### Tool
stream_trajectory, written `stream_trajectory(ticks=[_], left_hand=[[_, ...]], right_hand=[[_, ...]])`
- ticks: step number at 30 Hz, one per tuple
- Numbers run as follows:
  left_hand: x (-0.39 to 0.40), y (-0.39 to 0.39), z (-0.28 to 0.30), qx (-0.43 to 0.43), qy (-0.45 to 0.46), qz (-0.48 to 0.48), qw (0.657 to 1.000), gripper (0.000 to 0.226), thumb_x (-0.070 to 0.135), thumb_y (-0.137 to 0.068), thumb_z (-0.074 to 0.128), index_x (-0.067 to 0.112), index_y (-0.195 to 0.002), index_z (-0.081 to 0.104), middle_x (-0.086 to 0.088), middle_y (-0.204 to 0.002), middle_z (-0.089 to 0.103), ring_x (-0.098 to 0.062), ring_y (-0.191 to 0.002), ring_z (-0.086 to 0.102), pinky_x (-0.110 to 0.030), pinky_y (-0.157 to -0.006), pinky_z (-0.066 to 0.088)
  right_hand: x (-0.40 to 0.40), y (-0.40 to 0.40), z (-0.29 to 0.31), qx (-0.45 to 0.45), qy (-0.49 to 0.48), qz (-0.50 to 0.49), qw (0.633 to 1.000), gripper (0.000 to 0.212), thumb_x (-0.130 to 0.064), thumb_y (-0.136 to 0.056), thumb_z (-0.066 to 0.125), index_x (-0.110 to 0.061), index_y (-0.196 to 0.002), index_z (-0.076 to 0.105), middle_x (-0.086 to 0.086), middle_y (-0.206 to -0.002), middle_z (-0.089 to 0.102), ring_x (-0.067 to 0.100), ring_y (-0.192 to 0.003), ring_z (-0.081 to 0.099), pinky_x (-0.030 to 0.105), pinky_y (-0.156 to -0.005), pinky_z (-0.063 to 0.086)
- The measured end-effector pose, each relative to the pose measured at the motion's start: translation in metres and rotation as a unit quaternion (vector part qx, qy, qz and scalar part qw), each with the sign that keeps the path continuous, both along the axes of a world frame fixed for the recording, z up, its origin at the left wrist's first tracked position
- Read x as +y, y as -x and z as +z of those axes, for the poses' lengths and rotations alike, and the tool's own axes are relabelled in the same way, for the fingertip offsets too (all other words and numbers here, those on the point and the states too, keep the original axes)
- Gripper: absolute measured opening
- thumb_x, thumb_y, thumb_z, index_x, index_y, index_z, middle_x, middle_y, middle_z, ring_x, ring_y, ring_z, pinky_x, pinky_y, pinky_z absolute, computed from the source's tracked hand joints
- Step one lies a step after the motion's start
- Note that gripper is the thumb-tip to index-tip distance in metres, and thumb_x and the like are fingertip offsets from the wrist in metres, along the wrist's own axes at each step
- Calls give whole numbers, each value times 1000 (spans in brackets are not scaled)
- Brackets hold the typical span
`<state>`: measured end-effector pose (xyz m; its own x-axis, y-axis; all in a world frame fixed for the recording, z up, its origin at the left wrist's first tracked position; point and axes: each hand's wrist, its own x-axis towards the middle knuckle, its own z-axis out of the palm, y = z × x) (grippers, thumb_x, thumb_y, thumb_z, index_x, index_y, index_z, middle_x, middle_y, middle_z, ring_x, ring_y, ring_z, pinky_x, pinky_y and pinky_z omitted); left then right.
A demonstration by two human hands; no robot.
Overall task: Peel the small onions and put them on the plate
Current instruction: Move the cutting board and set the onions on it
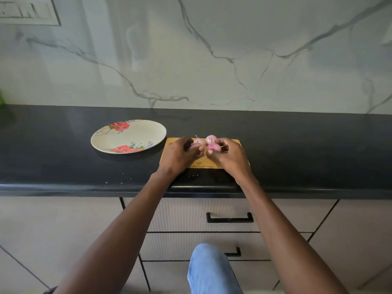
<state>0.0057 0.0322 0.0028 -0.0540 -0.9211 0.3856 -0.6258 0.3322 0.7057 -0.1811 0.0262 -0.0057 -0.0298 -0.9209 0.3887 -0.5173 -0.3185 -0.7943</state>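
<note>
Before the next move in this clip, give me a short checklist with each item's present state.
1. Plate within reach on the counter, left of the cutting board: ok.
2. Plate free to take onions, none on it yet: ok.
3. Left hand has a grip on an onion: ok, fingers curl round it.
4. Right hand has a grip on another onion: ok.
5. Held onions fully peeled: cannot tell; both look pink, fingers cover much of them.
6. Other onions stay on the board behind the hands, one at: ok, though their count is partly hidden.
</note>
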Motion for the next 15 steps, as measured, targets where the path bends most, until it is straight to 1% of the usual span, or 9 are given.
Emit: stream_trajectory(ticks=[3,5,6,8,10,13,15], left_hand=[[2,-1,2,11,0,-3,1000,42,45,-92,69,12,-118,67,0,-106,70,-16,-97,65,-30,-85,52],[3,-1,2,17,-6,-13,1000,44,41,-90,73,12,-123,66,5,-105,66,-14,-99,63,-26,-84,49],[4,-1,2,16,-8,-15,1000,48,38,-89,75,11,-127,64,4,-107,66,-13,-100,62,-24,-85,47],[3,-2,2,7,-6,-15,1000,55,33,-87,77,10,-134,61,-2,-117,68,-13,-104,61,-24,-88,46],[3,-3,2,3,-5,-14,1000,59,31,-86,79,10,-137,59,-7,-124,68,-14,-107,62,-26,-90,48],[4,-3,2,-3,-2,-10,1000,58,29,-87,79,10,-138,58,-8,-126,68,-15,-108,62,-28,-91,49],[5,-2,3,2,-5,-6,1000,56,28,-89,77,10,-139,57,-8,-126,67,-16,-108,62,-29,-92,50]], right_hand=[[2,2,0,4,0,11,1000,38,-34,-82,81,-19,-114,69,-5,-110,67,12,-100,62,21,-75,49],[2,2,0,9,-3,17,1000,36,-31,-83,81,-19,-114,69,-7,-108,65,12,-98,61,24,-77,50],[1,2,0,13,-4,21,1000,37,-30,-83,82,-19,-115,68,-7,-107,65,12,-98,61,23,-77,49],[1,0,-1,23,2,23,999,39,-29,-82,82,-18,-117,68,-5,-109,65,12,-99,61,18,-75,47],[1,0,-2,23,6,13,1000,40,-29,-83,82,-18,-118,66,-5,-111,66,11,-98,61,15,-72,46],[2,0,-1,22,9,-15,1000,29,-26,-90,76,-15,-113,62,-6,-104,63,3,-87,59,5,-61,41],[1,-1,0,43,15,-26,999,21,-25,-96,67,-11,-112,62,-6,-101,61,4,-83,58,4,-59,41]])
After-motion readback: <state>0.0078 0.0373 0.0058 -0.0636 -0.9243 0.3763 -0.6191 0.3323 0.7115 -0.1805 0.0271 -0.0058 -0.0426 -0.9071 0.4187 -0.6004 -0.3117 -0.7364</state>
